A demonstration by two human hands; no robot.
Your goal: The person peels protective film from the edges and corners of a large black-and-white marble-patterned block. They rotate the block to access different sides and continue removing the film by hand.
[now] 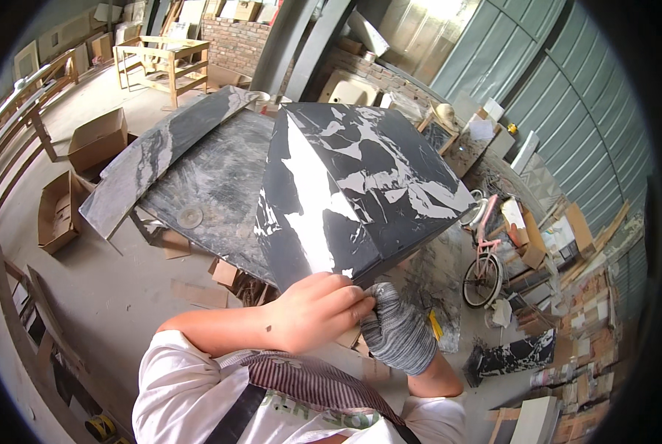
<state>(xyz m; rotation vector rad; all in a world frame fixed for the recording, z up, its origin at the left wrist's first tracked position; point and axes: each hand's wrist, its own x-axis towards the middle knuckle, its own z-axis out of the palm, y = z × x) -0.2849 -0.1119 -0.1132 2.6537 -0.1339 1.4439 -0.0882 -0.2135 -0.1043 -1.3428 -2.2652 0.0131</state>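
In front of me stands a large box-shaped piece of black-and-white marble (368, 174), with its near corner just beyond my hands. My left hand (316, 311) is bare and closed. Its fingertips press against the finger end of a grey knit glove (398, 325) and seem to pinch it. That glove covers my right hand (401, 340), whose fingers are curled in toward the left hand. Whatever the right fingers might hold is hidden. Both hands meet close to my chest, below the marble edge.
A dusty dark slab table (212, 196) lies to the left, with a grey veined slab strip (168, 152) along its edge. Cardboard boxes (58, 211) sit on the floor at left. A pink bicycle (484, 259) stands at right, near a black-and-white stone piece (516, 354) and stacked packages.
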